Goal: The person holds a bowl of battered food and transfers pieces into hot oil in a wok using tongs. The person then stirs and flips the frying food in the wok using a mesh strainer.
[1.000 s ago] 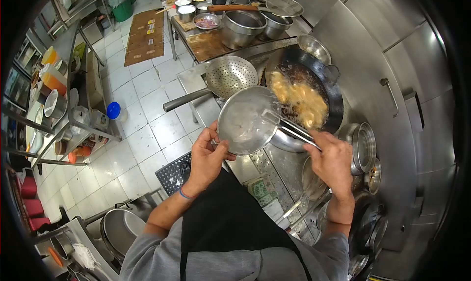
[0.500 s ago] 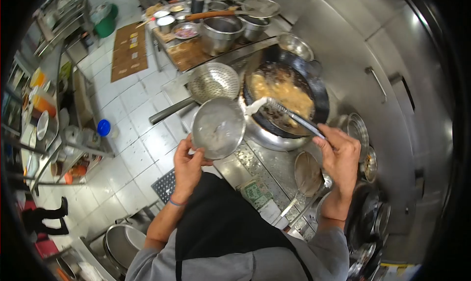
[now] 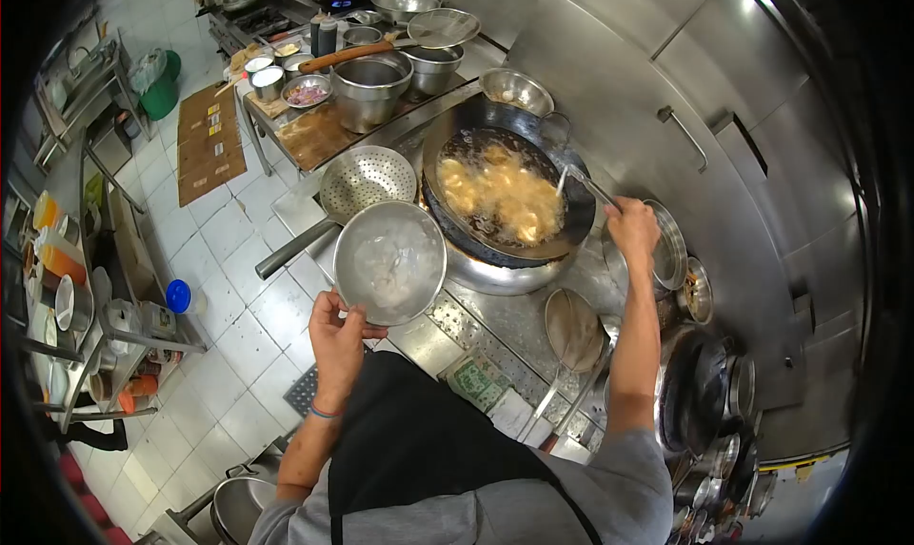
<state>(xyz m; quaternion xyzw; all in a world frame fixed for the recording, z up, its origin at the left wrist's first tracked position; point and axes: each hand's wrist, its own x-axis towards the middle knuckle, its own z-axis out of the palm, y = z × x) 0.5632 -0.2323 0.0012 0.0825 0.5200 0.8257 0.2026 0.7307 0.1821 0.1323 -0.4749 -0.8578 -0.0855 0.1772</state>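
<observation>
My left hand [image 3: 340,340] grips a shallow metal bowl [image 3: 390,264] by its near rim. A little whitish, wet residue lies in the bowl. My right hand [image 3: 632,229] is closed around metal tongs [image 3: 592,185], whose tips reach over the right side of a black wok [image 3: 583,223]. Bubbling dark oil fills the wok, with several golden pieces of battered food [image 3: 495,198] frying in it. Whether anything is between the tong tips is hard to make out. Left of the wok, just beyond the bowl, rests a perforated ladle [image 3: 368,181].
A mesh strainer [image 3: 574,328] lies on the steel counter nearer me. At the back stand a deep metal pot [image 3: 367,93] with a wooden-handled skimmer [image 3: 433,33] across it. A steel wall [image 3: 609,88] bounds the right. Shelving [image 3: 114,326] stands left across the tiled floor.
The tongs moved from the wok's near-left rim, with a pale battered piece in them, to its right side. That piece no longer shows in them. The bowl stayed in my left hand.
</observation>
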